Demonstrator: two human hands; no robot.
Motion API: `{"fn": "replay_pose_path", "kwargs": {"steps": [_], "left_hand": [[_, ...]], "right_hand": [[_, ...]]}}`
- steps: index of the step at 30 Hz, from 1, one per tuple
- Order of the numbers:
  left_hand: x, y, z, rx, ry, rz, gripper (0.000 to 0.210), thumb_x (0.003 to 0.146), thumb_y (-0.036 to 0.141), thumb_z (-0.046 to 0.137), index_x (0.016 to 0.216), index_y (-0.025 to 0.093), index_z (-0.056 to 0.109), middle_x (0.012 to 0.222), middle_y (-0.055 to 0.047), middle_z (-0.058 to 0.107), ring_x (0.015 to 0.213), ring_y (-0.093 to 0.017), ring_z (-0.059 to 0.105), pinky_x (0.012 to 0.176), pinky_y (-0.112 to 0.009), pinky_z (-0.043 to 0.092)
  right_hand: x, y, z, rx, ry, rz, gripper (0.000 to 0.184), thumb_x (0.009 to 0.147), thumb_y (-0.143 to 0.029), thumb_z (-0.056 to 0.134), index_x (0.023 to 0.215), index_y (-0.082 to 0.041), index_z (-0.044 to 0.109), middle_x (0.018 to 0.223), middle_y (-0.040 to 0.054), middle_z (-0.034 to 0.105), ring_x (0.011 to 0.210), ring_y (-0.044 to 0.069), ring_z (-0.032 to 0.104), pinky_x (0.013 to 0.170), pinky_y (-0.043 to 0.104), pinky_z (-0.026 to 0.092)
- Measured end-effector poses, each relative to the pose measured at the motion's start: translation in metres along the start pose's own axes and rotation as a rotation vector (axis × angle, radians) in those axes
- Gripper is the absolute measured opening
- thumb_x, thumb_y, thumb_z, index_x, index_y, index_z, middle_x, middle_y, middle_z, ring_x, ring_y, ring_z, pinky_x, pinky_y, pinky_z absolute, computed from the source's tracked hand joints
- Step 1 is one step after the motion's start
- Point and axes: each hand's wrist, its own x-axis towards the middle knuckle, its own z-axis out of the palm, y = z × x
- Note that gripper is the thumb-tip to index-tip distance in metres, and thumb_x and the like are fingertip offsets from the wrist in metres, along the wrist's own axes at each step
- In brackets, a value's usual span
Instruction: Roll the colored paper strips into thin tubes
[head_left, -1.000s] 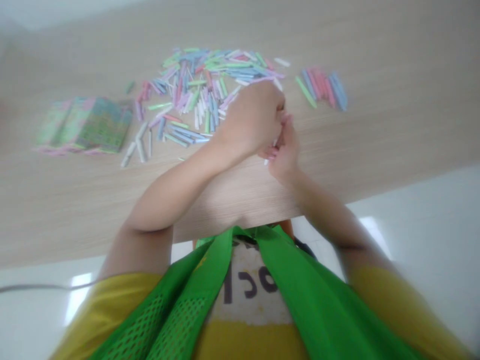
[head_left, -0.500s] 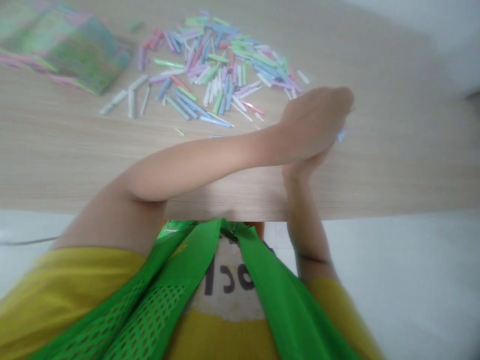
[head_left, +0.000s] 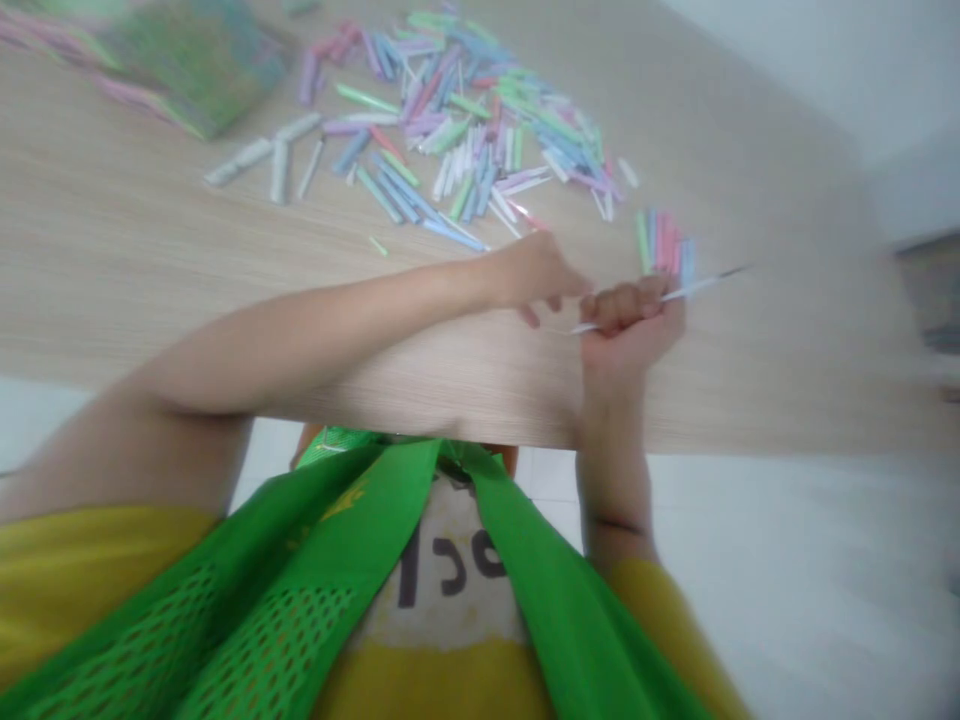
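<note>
My right hand (head_left: 626, 310) is closed, palm up, around a thin white stick (head_left: 697, 287) with a narrow dark end pointing right. The stick's pale other end pokes out at the left of my fist. Just left of it hovers my left hand (head_left: 536, 272), back upward, with fingers bent and apart; one fingertip is close to or touching the right hand, and nothing shows in its grasp. Right beyond my right fist lies a small row of pink, green and blue paper-like rolls (head_left: 664, 238), partly hidden by my fingers.
A large loose heap of pastel rolls (head_left: 469, 120) spreads over the back of the wooden table (head_left: 112, 250). Several grey-white rolls (head_left: 280, 170) lie left of it. A colourful green and pink packet (head_left: 202, 75) sits at the far left. The table's front edge runs before my body.
My left hand has moved left, away from on top of my right hand. The right fist, the stick and the small row of rolls have come into view. The camera view has shifted slightly.
</note>
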Motion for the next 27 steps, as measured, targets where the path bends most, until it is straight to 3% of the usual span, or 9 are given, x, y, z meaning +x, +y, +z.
{"fn": "replay_pose_path", "kwargs": {"steps": [2, 5, 10, 13, 15, 17, 20, 23, 27], "left_hand": [[-0.011, -0.016, -0.004, -0.032, -0.063, -0.086, 0.01, 0.077, 0.018, 0.072, 0.078, 0.009, 0.072, 0.078, -0.007, 0.068, 0.091, -0.022, 0.068, 0.08, -0.037, 0.06], [-0.025, -0.034, -0.011, -0.198, -0.141, -0.081, 0.016, 0.071, 0.014, 0.072, 0.086, 0.011, 0.074, 0.087, -0.006, 0.072, 0.09, -0.018, 0.066, 0.078, -0.032, 0.061], [-0.039, -0.05, -0.024, -0.303, -0.133, 0.033, 0.023, 0.072, 0.019, 0.077, 0.094, 0.012, 0.074, 0.093, -0.005, 0.073, 0.085, -0.014, 0.067, 0.072, -0.026, 0.061], [-0.038, -0.059, -0.027, -0.277, -0.115, 0.117, 0.026, 0.074, 0.025, 0.081, 0.095, 0.011, 0.073, 0.09, -0.005, 0.073, 0.081, -0.013, 0.068, 0.069, -0.024, 0.06], [-0.033, -0.065, -0.028, -0.278, -0.13, 0.17, 0.029, 0.074, 0.027, 0.083, 0.096, 0.012, 0.074, 0.092, -0.007, 0.075, 0.081, -0.014, 0.069, 0.07, -0.024, 0.059], [-0.028, -0.07, -0.029, -0.281, -0.154, 0.22, 0.029, 0.073, 0.028, 0.084, 0.096, 0.012, 0.076, 0.096, -0.009, 0.076, 0.086, -0.015, 0.071, 0.077, -0.027, 0.059], [-0.023, -0.076, -0.032, -0.239, -0.13, 0.249, 0.025, 0.075, 0.032, 0.083, 0.09, 0.012, 0.079, 0.092, -0.009, 0.078, 0.089, -0.017, 0.072, 0.088, -0.029, 0.056], [-0.024, -0.079, -0.033, -0.215, -0.067, 0.214, 0.026, 0.075, 0.034, 0.084, 0.089, 0.013, 0.081, 0.085, -0.007, 0.079, 0.085, -0.016, 0.072, 0.089, -0.029, 0.055], [-0.029, -0.081, -0.031, -0.245, -0.043, 0.149, 0.03, 0.071, 0.034, 0.087, 0.092, 0.013, 0.08, 0.087, -0.007, 0.079, 0.083, -0.015, 0.072, 0.09, -0.029, 0.056]], "right_hand": [[-0.006, 0.008, 0.012, 0.025, -0.056, 0.091, 0.063, 0.097, -0.064, 0.04, 0.053, -0.023, 0.02, 0.045, -0.0101, 0.008, 0.037, 0.007, 0.009, 0.036, 0.022, 0.022], [-0.016, 0.023, 0.034, 0.003, -0.094, 0.143, 0.063, 0.097, -0.063, 0.04, 0.052, -0.023, 0.023, 0.044, -0.0099, 0.011, 0.036, 0.007, 0.011, 0.035, 0.022, 0.021], [-0.029, 0.036, 0.064, -0.074, -0.056, -0.03, 0.055, 0.099, -0.049, 0.042, 0.052, -0.02, 0.038, 0.045, -0.0081, 0.026, 0.035, 0.006, 0.025, 0.038, 0.019, 0.024], [-0.036, 0.041, 0.073, -0.127, -0.032, -0.091, 0.053, 0.099, -0.048, 0.04, 0.056, -0.02, 0.05, 0.043, -0.008, 0.027, 0.038, 0.009, 0.04, 0.041, 0.02, 0.033], [-0.038, 0.044, 0.074, -0.148, -0.019, -0.083, 0.054, 0.099, -0.054, 0.036, 0.065, -0.021, 0.06, 0.042, -0.0076, 0.029, 0.045, 0.013, 0.054, 0.047, 0.023, 0.044], [-0.038, 0.046, 0.071, -0.148, -0.022, -0.07, 0.054, 0.097, -0.058, 0.033, 0.078, -0.021, 0.067, 0.048, -0.0044, 0.044, 0.062, 0.017, 0.067, 0.058, 0.029, 0.054], [-0.037, 0.046, 0.061, -0.137, -0.018, -0.124, 0.043, 0.094, -0.052, 0.037, 0.096, -0.022, 0.068, 0.086, 0.0042, 0.067, 0.098, 0.02, 0.07, 0.079, 0.037, 0.06], [-0.035, 0.042, 0.049, -0.158, 0.055, -0.227, 0.025, 0.09, -0.041, 0.048, 0.099, -0.024, 0.063, 0.109, 0.0049, 0.06, 0.111, 0.019, 0.062, 0.085, 0.04, 0.061], [-0.031, 0.029, 0.036, -0.355, 0.16, -0.312, 0.013, 0.09, -0.039, 0.054, 0.087, -0.026, 0.054, 0.1, 0.0021, 0.049, 0.098, 0.016, 0.058, 0.077, 0.034, 0.062]]}}
